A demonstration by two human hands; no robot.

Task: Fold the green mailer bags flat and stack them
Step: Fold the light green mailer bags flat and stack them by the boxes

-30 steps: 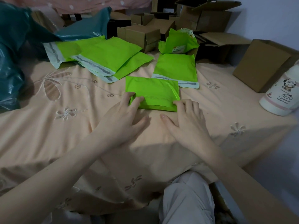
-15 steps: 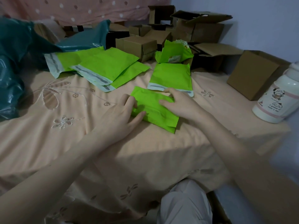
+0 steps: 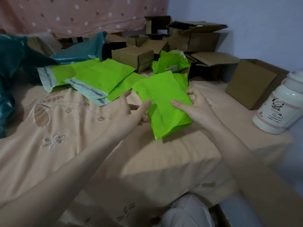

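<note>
A folded green mailer bag (image 3: pixel 162 102) hangs tilted a little above the peach bedsheet (image 3: pixel 68 128), held from both sides. My left hand (image 3: pixel 129 110) grips its left edge with the thumb on top. My right hand (image 3: pixel 195 107) pinches its right edge, thumb on the face and fingers curled round the side. Right behind it, a second flat green bag (image 3: pixel 181 77) lies mostly hidden. Several unfolded green bags (image 3: pixel 98 76) with grey-striped white flaps overlap at the back left. Against the boxes leans a crumpled green bag (image 3: pixel 172 63).
Open cardboard boxes (image 3: pixel 136 58) crowd the back, and one more box (image 3: pixel 250 82) stands at the right. Teal plastic bags (image 3: pixel 11 66) pile up at the left. A white bottle (image 3: pixel 280 105) stands near the bed's right edge. My knee (image 3: pixel 188 212) shows below.
The folded bag lay on the sheet under both hands. Both hands then turned it, lifted it off the sheet and moved it back toward the flat bag.
</note>
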